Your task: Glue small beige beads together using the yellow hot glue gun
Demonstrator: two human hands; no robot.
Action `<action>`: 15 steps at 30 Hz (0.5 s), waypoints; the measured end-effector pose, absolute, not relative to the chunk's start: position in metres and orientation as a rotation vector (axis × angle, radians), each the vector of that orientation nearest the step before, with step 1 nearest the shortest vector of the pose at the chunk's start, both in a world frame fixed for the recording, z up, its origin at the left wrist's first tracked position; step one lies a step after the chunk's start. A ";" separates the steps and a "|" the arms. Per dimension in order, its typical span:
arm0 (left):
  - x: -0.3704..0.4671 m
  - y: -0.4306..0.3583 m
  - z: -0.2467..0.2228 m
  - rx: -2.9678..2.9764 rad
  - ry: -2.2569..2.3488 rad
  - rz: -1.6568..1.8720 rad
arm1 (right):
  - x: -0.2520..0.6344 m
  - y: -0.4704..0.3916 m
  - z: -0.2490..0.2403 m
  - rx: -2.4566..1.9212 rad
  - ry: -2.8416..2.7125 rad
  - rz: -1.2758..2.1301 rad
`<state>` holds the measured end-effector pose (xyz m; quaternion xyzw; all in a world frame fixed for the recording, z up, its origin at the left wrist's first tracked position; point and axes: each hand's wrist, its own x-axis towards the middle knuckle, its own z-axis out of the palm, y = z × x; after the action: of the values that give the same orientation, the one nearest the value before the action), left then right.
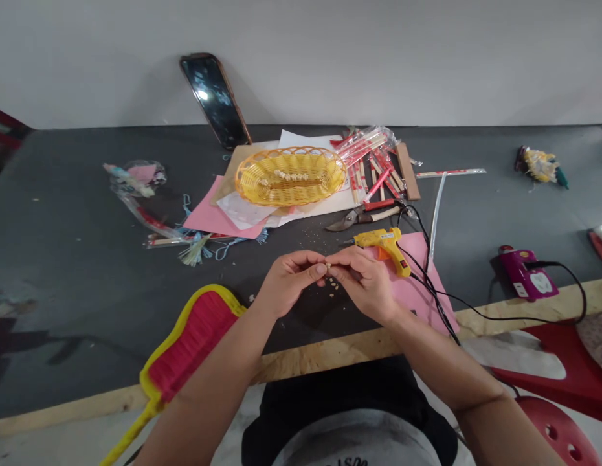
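My left hand [294, 279] and my right hand [366, 283] meet over the table near its front edge. Between their pinched fingertips is a small pale beige piece [329, 265], too small to name more exactly. Several like crumbs [333, 285] lie on the dark surface just below. Close beside my right hand rests a yellow glue gun [386, 244], its nozzle pointing left. Farther back, a yellow woven basket [291, 194] holds a short row of similar pale pieces [292, 175].
Pruning shears [362, 215] lie behind the glue gun, near wrapped chopsticks [371, 155]. A phone [216, 100] leans on the wall. Left are pink paper [218, 217], tassels [197, 249] and a red-and-yellow fan [191, 340]. Black cords [434, 291] run right to a purple power box [528, 275].
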<state>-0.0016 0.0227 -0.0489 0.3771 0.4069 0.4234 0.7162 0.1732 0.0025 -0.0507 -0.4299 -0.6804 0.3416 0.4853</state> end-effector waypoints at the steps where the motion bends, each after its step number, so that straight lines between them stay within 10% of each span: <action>1: -0.002 0.023 -0.049 0.843 0.914 0.936 | 0.173 0.002 -0.051 -1.057 -1.645 0.841; 15: -0.005 0.022 -0.051 0.891 0.899 0.889 | 0.172 0.003 -0.053 -0.966 -1.674 0.810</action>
<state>-0.0051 0.0222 -0.0513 0.4026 0.4061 0.4014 0.7154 0.1722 0.0026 -0.0530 -0.3993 -0.6919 0.3350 0.4996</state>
